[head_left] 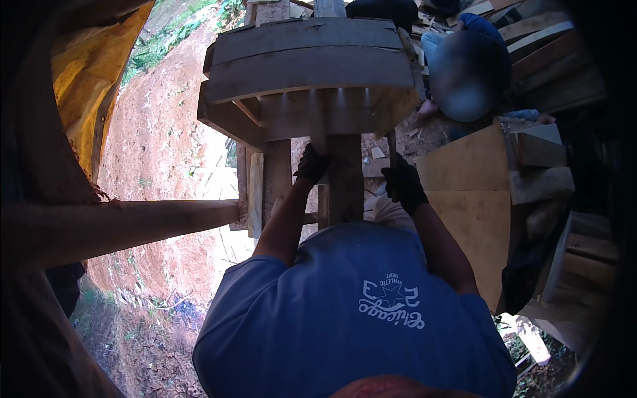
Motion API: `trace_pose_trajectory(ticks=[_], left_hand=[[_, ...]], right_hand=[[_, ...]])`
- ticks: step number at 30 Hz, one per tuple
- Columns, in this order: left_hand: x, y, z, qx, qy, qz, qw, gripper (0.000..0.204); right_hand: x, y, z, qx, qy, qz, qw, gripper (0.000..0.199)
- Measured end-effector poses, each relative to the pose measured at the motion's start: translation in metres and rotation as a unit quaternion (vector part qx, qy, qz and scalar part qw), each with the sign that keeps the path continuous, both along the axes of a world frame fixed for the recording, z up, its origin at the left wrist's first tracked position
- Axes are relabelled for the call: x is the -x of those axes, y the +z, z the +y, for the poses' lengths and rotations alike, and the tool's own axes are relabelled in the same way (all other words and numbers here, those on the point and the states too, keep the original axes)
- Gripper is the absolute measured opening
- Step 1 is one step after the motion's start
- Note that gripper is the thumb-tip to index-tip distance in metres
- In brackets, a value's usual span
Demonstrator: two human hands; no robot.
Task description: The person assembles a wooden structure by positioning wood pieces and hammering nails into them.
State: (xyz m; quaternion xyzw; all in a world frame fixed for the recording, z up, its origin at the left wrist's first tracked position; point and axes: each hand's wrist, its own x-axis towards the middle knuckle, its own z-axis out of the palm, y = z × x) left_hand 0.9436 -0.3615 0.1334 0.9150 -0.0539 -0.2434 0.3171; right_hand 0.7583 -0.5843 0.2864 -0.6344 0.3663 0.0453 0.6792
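Note:
In front of me a wooden crate (312, 69), built of boards and open toward me, rests on a wooden bench beam (345, 192). My left hand (312, 164), in a black glove, is closed around the lower end of a wooden slat (318, 129), which reaches up into the crate's opening and looks smeared. To the right, my gloved right hand (403, 181) is closed on a thin wooden handle (392, 149). Its upper end meets the crate's lower right corner, and whatever it bears there cannot be made out.
At the right stands another wooden box (464, 212) with plywood sides. Beyond it a person (474, 66) in blue sits low beside stacked boards (557, 66). A round post (119, 229) juts in from the left, below a yellow sheet (93, 73). Reddish soil (166, 132) slopes behind.

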Motion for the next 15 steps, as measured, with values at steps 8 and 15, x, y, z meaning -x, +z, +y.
trace_pose_trajectory(ticks=[8,15], left_hand=[[0.003,-0.016,0.005,0.036,0.019,-0.006,0.999,0.083],[0.006,0.017,-0.001,0.001,0.012,0.017,1.0,0.08]], right_hand=[[0.009,-0.003,-0.045,0.009,0.044,0.025,0.999,0.065],[-0.012,0.021,-0.013,0.023,0.034,0.011,0.999,0.044]])
